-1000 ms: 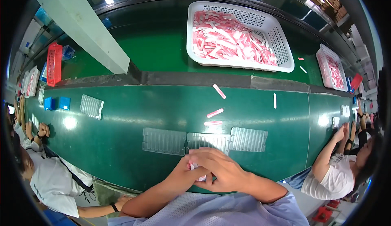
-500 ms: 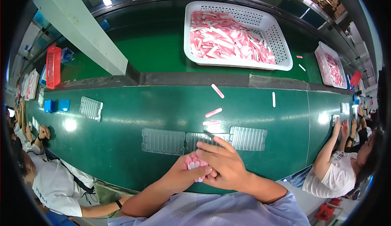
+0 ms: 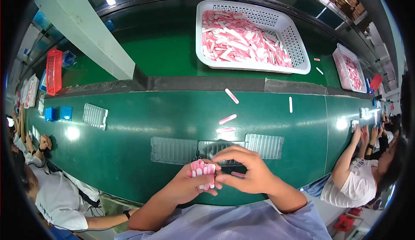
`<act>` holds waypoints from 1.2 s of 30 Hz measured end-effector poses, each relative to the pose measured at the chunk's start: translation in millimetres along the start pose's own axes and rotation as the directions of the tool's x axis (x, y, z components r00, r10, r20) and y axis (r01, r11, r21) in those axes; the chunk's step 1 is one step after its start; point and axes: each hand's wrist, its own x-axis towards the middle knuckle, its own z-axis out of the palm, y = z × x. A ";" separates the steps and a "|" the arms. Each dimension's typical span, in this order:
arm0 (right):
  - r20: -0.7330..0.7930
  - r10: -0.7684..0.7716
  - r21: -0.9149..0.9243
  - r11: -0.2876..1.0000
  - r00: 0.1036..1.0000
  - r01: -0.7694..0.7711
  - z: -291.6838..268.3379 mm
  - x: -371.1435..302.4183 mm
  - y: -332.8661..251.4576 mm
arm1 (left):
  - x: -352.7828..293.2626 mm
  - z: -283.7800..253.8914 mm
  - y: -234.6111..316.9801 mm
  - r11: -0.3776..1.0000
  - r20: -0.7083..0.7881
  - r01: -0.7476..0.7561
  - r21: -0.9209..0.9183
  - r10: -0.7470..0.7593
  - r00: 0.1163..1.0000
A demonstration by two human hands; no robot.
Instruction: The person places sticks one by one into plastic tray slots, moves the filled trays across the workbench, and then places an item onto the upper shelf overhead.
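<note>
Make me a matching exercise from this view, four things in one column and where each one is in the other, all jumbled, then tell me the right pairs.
Things:
1. Bundle of pink-and-white strips
2. Large white basket
3. Three clear ribbed trays
4. Red basket

Places:
A. In a row on the green table
B. Left of the pale post
C. Held in the left hand
D. Right of the pale post, with a heap of loose strips inside

Right pairs: 1-C, 2-D, 3-A, 4-B
</note>
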 end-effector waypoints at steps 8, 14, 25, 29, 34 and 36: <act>0.153 0.145 0.227 0.958 0.977 -0.178 1.6 10.6 3.0 | -10.6 3.7 11.8 0.972 -0.006 0.041 0.233 -0.041 0.999; -0.397 0.046 0.105 0.995 0.917 -0.005 12.9 8.3 10.3 | -31.8 -9.7 17.2 0.977 -0.189 -0.044 0.207 0.084 0.978; -0.094 -0.058 -0.611 0.792 0.994 -0.012 42.9 3.8 6.9 | -34.3 -21.7 16.3 0.989 -0.264 -0.121 0.085 0.139 0.954; -0.190 -0.117 -0.603 0.797 0.975 -0.022 32.2 10.2 2.8 | -33.9 -23.8 13.4 0.989 -0.246 -0.123 0.087 0.140 0.959; -0.059 -0.072 -0.240 0.969 0.996 0.056 28.6 20.8 -16.3 | -32.4 -22.0 18.2 0.974 -0.146 -0.082 0.210 0.115 0.983; -0.009 -0.136 -0.246 0.961 0.991 0.130 25.4 23.2 -14.9 | -30.5 -18.9 19.4 0.941 -0.084 -0.108 0.322 0.142 0.986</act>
